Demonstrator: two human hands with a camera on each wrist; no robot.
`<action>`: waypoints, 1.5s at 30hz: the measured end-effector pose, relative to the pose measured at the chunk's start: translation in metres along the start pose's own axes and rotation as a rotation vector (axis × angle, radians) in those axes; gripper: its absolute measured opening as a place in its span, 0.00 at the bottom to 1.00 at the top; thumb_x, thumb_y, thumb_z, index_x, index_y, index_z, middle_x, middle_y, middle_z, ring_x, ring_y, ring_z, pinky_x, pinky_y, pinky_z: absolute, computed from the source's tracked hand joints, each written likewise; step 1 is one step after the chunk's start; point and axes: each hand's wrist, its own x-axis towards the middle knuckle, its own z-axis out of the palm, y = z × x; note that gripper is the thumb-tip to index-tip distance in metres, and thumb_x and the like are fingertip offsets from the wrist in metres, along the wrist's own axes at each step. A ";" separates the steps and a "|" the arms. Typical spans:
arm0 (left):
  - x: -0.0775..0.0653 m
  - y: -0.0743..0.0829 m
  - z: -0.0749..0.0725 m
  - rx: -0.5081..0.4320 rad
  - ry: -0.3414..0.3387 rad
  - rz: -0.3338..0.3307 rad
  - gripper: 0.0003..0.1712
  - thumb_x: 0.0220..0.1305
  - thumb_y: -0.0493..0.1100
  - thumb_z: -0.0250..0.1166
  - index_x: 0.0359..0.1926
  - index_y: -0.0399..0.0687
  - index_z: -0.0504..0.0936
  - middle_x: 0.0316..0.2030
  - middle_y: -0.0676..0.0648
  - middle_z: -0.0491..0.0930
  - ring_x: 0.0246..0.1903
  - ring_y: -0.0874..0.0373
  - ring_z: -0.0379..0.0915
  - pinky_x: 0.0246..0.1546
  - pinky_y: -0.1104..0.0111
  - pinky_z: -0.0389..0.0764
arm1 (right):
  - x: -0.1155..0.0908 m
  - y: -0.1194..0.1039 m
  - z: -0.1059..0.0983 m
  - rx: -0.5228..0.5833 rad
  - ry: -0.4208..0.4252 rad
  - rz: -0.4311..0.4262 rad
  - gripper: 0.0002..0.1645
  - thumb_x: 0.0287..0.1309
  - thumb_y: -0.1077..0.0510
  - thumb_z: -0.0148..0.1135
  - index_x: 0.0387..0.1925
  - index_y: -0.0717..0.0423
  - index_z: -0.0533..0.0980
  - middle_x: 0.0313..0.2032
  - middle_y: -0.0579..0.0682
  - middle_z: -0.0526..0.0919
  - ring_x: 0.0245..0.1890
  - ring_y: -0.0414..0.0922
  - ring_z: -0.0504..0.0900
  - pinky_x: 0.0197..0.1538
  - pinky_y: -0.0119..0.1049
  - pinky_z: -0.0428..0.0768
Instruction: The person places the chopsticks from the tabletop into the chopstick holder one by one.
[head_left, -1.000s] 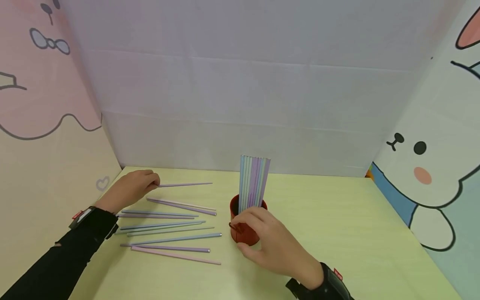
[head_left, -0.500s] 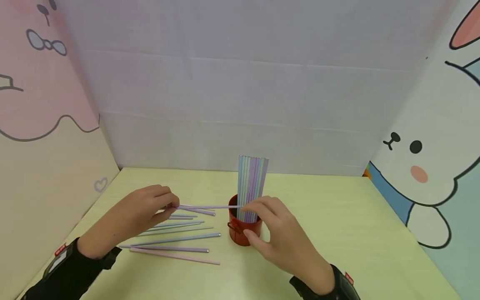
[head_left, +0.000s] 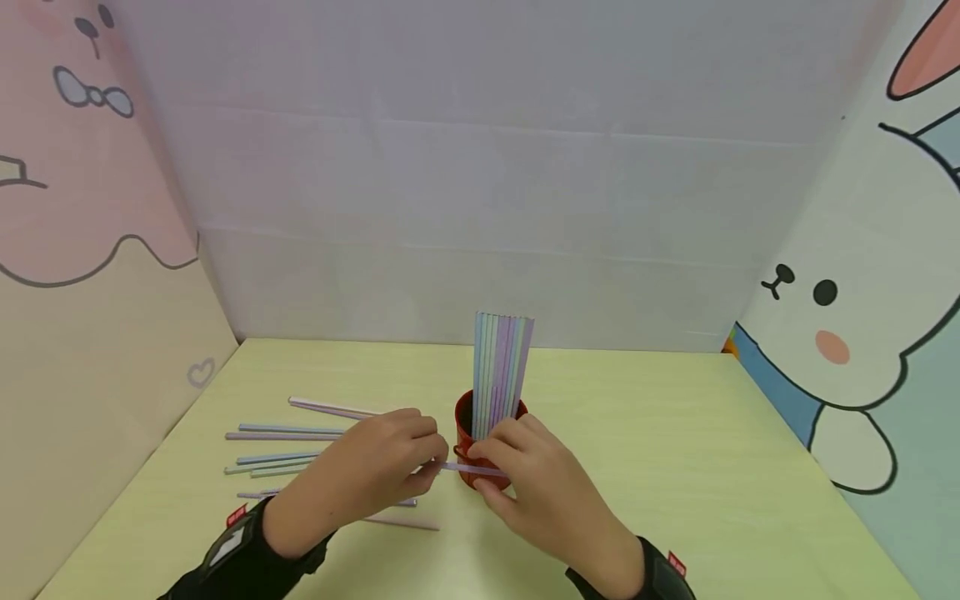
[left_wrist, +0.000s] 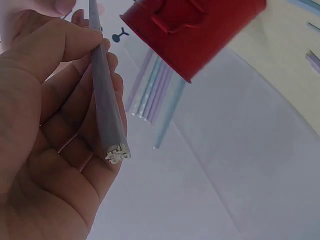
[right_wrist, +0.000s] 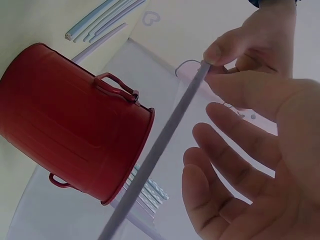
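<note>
My left hand (head_left: pixel 390 458) pinches a thin lavender stick (head_left: pixel 472 470) between thumb and fingers, in front of the small red metal bucket (left_wrist: pixel 195 35). In the left wrist view the stick's near end shows a whitish, crinkled face. My right hand (head_left: pixel 536 492) is beside the bucket with its thumb and fingers spread around the stick's far end; in the right wrist view its fingers (right_wrist: pixel 210 145) are apart and loosely bent, and the stick passes to their left. A bundle of pastel blue, green and purple sticks (head_left: pixel 498 358) stands upright in the bucket.
Several loose pastel sticks (head_left: pixel 285 432) lie on the pale yellow table (head_left: pixel 637 442) to the left, partly hidden behind my left forearm. A white sheet (head_left: pixel 480 167) hangs behind the table, with cartoon-printed panels (head_left: pixel 840 333) at both sides.
My left hand has carried the lavender stick from the table's far left, rightward and toward me, to the front of the bucket. My right hand has stayed beside the bucket, shifting slightly.
</note>
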 end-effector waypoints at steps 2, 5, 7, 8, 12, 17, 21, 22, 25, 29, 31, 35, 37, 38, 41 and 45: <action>0.005 0.007 0.004 -0.003 0.011 -0.004 0.11 0.53 0.35 0.80 0.31 0.51 0.85 0.26 0.58 0.75 0.27 0.66 0.66 0.28 0.81 0.70 | 0.000 -0.001 0.002 -0.015 -0.008 0.003 0.16 0.49 0.60 0.86 0.36 0.49 0.85 0.36 0.42 0.81 0.35 0.40 0.72 0.39 0.30 0.76; 0.011 0.014 0.007 -0.010 0.010 -0.032 0.11 0.53 0.35 0.79 0.29 0.52 0.84 0.24 0.58 0.74 0.26 0.66 0.63 0.28 0.80 0.66 | -0.001 -0.001 0.004 -0.035 -0.023 0.014 0.14 0.49 0.60 0.86 0.34 0.49 0.85 0.34 0.42 0.81 0.34 0.40 0.72 0.38 0.29 0.76; 0.013 0.018 0.008 -0.023 0.001 -0.064 0.11 0.53 0.35 0.78 0.29 0.53 0.84 0.25 0.58 0.75 0.26 0.66 0.64 0.28 0.80 0.66 | -0.001 -0.001 0.004 -0.044 -0.035 0.020 0.13 0.50 0.60 0.86 0.33 0.49 0.85 0.34 0.41 0.81 0.33 0.39 0.73 0.38 0.28 0.77; 0.014 0.019 0.009 -0.030 -0.001 -0.078 0.11 0.53 0.35 0.78 0.29 0.53 0.84 0.26 0.58 0.77 0.27 0.66 0.65 0.28 0.79 0.67 | -0.001 -0.001 0.004 -0.046 -0.042 0.022 0.13 0.50 0.60 0.86 0.33 0.49 0.85 0.34 0.41 0.81 0.33 0.39 0.74 0.39 0.28 0.77; 0.015 0.021 0.009 -0.064 -0.011 -0.105 0.10 0.54 0.34 0.78 0.30 0.53 0.85 0.29 0.58 0.81 0.28 0.65 0.67 0.30 0.79 0.69 | -0.001 0.000 0.002 -0.053 -0.074 0.018 0.13 0.51 0.60 0.85 0.33 0.50 0.85 0.34 0.41 0.82 0.33 0.39 0.75 0.39 0.28 0.79; 0.013 0.014 0.004 -0.168 0.015 -0.119 0.06 0.61 0.40 0.79 0.35 0.52 0.89 0.31 0.58 0.83 0.30 0.67 0.71 0.32 0.80 0.74 | 0.002 0.002 -0.005 -0.077 -0.125 0.024 0.12 0.52 0.62 0.84 0.34 0.51 0.85 0.34 0.41 0.83 0.34 0.39 0.77 0.39 0.28 0.81; 0.011 0.000 -0.006 -0.288 0.124 -0.196 0.04 0.69 0.43 0.74 0.44 0.52 0.90 0.36 0.58 0.85 0.32 0.68 0.77 0.34 0.76 0.82 | 0.006 0.010 -0.020 -0.063 -0.135 0.083 0.12 0.53 0.64 0.82 0.36 0.51 0.85 0.33 0.41 0.82 0.33 0.36 0.77 0.37 0.28 0.82; 0.010 -0.004 -0.008 -0.316 0.156 -0.234 0.06 0.71 0.42 0.72 0.46 0.52 0.90 0.37 0.58 0.86 0.33 0.69 0.78 0.35 0.75 0.83 | 0.008 0.012 -0.025 -0.045 -0.128 0.100 0.12 0.54 0.64 0.82 0.36 0.51 0.85 0.33 0.41 0.81 0.33 0.36 0.77 0.37 0.28 0.83; 0.009 -0.015 -0.008 -0.387 0.245 -0.352 0.11 0.76 0.41 0.67 0.56 0.52 0.87 0.43 0.57 0.87 0.37 0.68 0.82 0.39 0.69 0.86 | 0.014 0.018 -0.041 0.006 -0.086 0.134 0.12 0.56 0.66 0.79 0.38 0.51 0.84 0.33 0.39 0.81 0.33 0.33 0.78 0.37 0.29 0.84; 0.008 -0.024 -0.003 -0.492 0.304 -0.493 0.16 0.80 0.44 0.61 0.64 0.53 0.84 0.50 0.55 0.88 0.46 0.64 0.85 0.51 0.63 0.87 | 0.020 0.027 -0.062 0.040 -0.024 0.168 0.11 0.59 0.67 0.77 0.39 0.51 0.84 0.34 0.38 0.81 0.32 0.32 0.78 0.34 0.30 0.83; 0.008 -0.027 0.001 -0.546 0.315 -0.547 0.18 0.81 0.46 0.60 0.66 0.55 0.82 0.53 0.54 0.88 0.51 0.62 0.85 0.56 0.60 0.86 | 0.023 0.032 -0.069 0.069 0.007 0.178 0.11 0.60 0.68 0.76 0.40 0.51 0.84 0.34 0.38 0.82 0.32 0.32 0.79 0.33 0.31 0.83; 0.009 -0.034 0.020 -0.640 0.284 -0.646 0.28 0.77 0.52 0.66 0.73 0.55 0.75 0.61 0.53 0.83 0.59 0.56 0.81 0.64 0.55 0.81 | 0.031 0.041 -0.074 0.156 0.100 0.180 0.11 0.60 0.69 0.75 0.41 0.54 0.83 0.35 0.40 0.85 0.32 0.34 0.82 0.34 0.31 0.85; 0.010 -0.035 0.034 -0.689 0.242 -0.686 0.37 0.72 0.54 0.72 0.76 0.54 0.70 0.67 0.50 0.79 0.64 0.52 0.78 0.67 0.53 0.78 | 0.035 0.043 -0.073 0.208 0.168 0.185 0.11 0.61 0.70 0.74 0.42 0.56 0.83 0.35 0.42 0.87 0.33 0.36 0.84 0.37 0.30 0.86; 0.012 -0.035 0.042 -0.712 0.216 -0.707 0.42 0.69 0.55 0.74 0.78 0.54 0.67 0.70 0.49 0.76 0.67 0.50 0.76 0.69 0.52 0.76 | 0.037 0.044 -0.072 0.231 0.204 0.192 0.11 0.61 0.71 0.73 0.42 0.57 0.83 0.36 0.43 0.87 0.33 0.37 0.85 0.38 0.29 0.86; 0.016 -0.031 0.062 -0.796 0.142 -0.759 0.54 0.62 0.56 0.79 0.81 0.51 0.60 0.76 0.47 0.68 0.72 0.45 0.69 0.73 0.48 0.71 | 0.040 0.047 -0.066 0.320 0.310 0.218 0.10 0.61 0.72 0.72 0.43 0.62 0.83 0.37 0.47 0.88 0.35 0.39 0.86 0.43 0.27 0.86; 0.022 -0.024 0.082 -0.872 0.092 -0.801 0.62 0.55 0.55 0.84 0.82 0.47 0.57 0.78 0.42 0.65 0.74 0.42 0.66 0.74 0.45 0.68 | 0.041 0.052 -0.055 0.468 0.412 0.250 0.11 0.62 0.74 0.70 0.46 0.67 0.82 0.39 0.53 0.87 0.37 0.39 0.87 0.45 0.29 0.87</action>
